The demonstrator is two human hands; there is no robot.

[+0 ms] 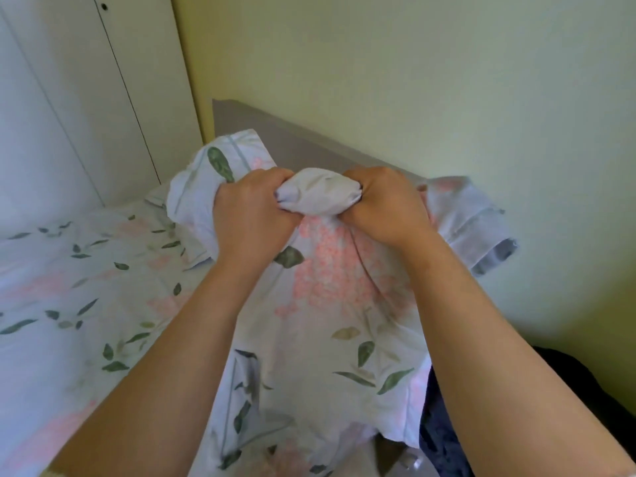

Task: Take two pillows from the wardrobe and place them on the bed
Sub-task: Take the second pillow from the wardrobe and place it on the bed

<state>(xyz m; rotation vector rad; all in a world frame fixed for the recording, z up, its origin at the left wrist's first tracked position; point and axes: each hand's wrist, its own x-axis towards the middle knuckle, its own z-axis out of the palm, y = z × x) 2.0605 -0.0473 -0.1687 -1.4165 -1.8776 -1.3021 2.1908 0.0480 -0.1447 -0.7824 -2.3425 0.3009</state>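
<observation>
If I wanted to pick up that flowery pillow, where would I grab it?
Probably along its top edge from above, as the left hand and right hand do: the pillow is soft, so bunched fabric there gives a firm handful.

Your bed point(69, 304) wears a floral cover of green leaves and pink blossoms. One pillow point(192, 208) in matching print lies at its head, against the grey headboard point(296, 142), beside the white wardrobe point(69, 98).
</observation>
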